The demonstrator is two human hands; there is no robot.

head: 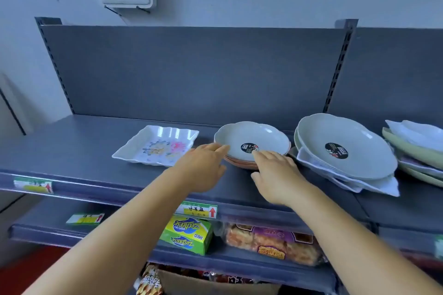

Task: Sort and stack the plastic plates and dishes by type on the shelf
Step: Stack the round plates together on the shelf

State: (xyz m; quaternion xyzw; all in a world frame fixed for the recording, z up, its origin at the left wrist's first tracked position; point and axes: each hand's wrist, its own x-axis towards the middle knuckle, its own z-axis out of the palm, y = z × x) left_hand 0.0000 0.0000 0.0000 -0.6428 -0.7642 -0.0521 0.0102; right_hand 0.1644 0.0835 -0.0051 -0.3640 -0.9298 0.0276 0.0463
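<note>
Top shelf, dark grey. At centre sits a small stack: a pale green dish with a round black label, on top of orange dishes whose rims show at the near edge.

Left hand reaches to the left rim of the green dish; fingers extended and close together, tips touching the rim. Whether they curl under it cannot be told.

Right hand is at the near right rim of the same dish; fingers extended, slightly spread, tips on or just over the rim beside the label. No firm grip is visible.

Left of the stack, apart from it, a white square plate with a flower print lies flat on the shelf.

Right of the stack, a larger green dish with its own black label rests on another green dish and on white square plates, tilted toward the near side.

At the far right edge, a further pile of white and yellow-green dishes, partly cut off.

Lower shelf: a green box and packaged pastries. Price tags are fixed to the shelf edges.
</note>
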